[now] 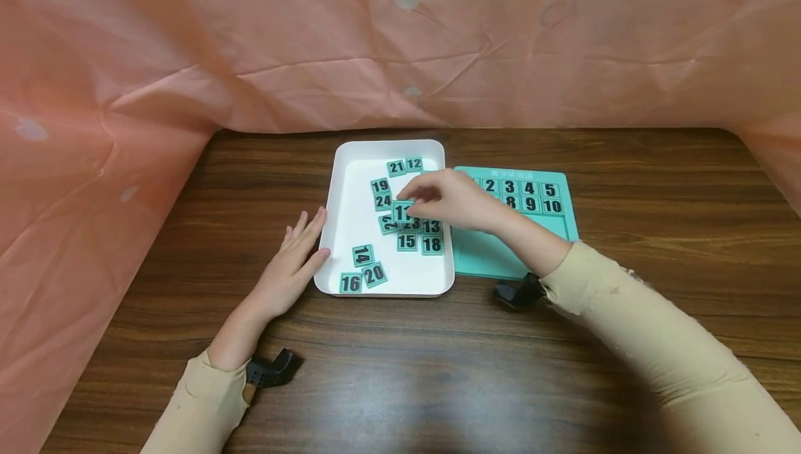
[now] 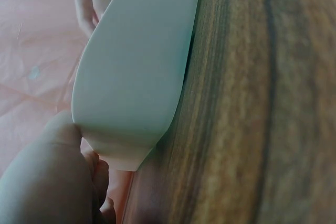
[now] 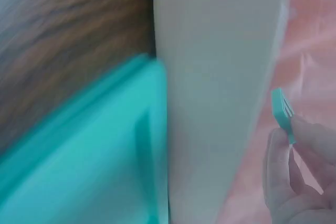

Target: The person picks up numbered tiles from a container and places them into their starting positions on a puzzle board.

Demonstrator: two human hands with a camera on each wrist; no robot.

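Observation:
Between thumb and fingers, my right hand (image 1: 453, 198) pinches the number tile 11 (image 1: 402, 212) above the white tray (image 1: 353, 221). In the right wrist view the same tile (image 3: 282, 109) shows edge-on at the fingertips, raised over the tray's rim. My left hand (image 1: 289, 268) rests with fairly straight fingers against the tray's left side; in the left wrist view its thumb lies at the rim. Loose numbered tiles lie in the tray, among them 16 (image 1: 350, 283), 20 (image 1: 375, 274), 14 (image 1: 363, 255) and 18 (image 1: 432, 245). The right hand covers some others.
A teal puzzle board (image 1: 482, 256) stands against the tray's right side, with two rows of tiles up to 10 along its top, partly behind the right forearm. Wood-grain table (image 1: 375, 370) lies underneath. A pink cloth (image 1: 400, 44) hangs behind and at the left.

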